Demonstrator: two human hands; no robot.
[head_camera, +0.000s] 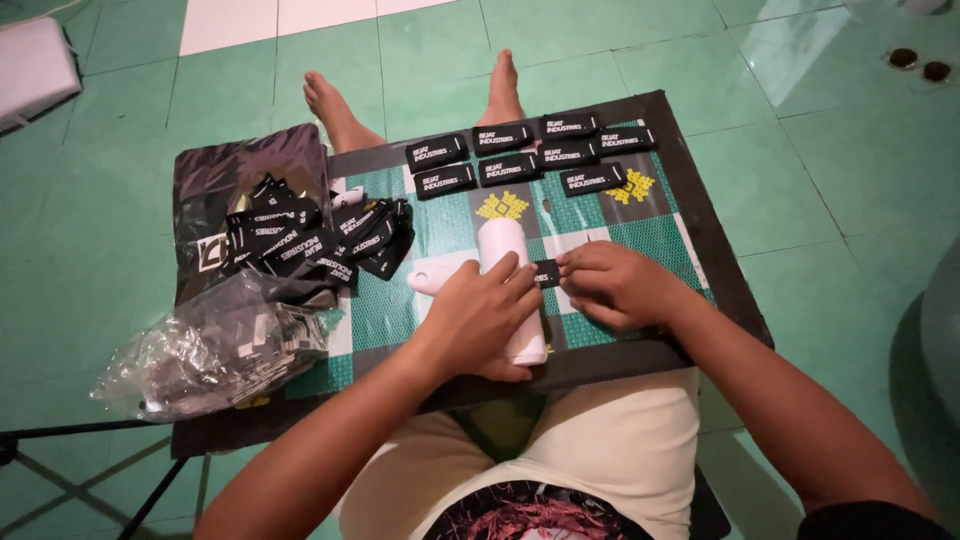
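**Q:** What sits at the centre of the view?

**A:** A white cylindrical plastic roller (510, 290) lies on a green-and-white checked board (640, 215) across the seated person's lap. The left hand (480, 315) is wrapped closed over the roller's near end. Just right of the roller, the right hand (615, 285) pinches a small black rectangular fabric label (546, 273), whose end touches the roller.

**Q:** Which step does that look like?

**A:** Judging by the pose, one label is being pressed or cleaned against the roller. The next move likely calls for a steady roller and a flat label.

**Q:** What surrounds the roller?

**A:** Beyond the roller, at the board's far edge, lie two neat rows of finished black labels (520, 152). Left of the roller is a loose heap of black labels (320, 240), and nearer, a crumpled clear plastic bag (215, 350). Bare feet show beyond the board on the green tiled floor (820, 150).
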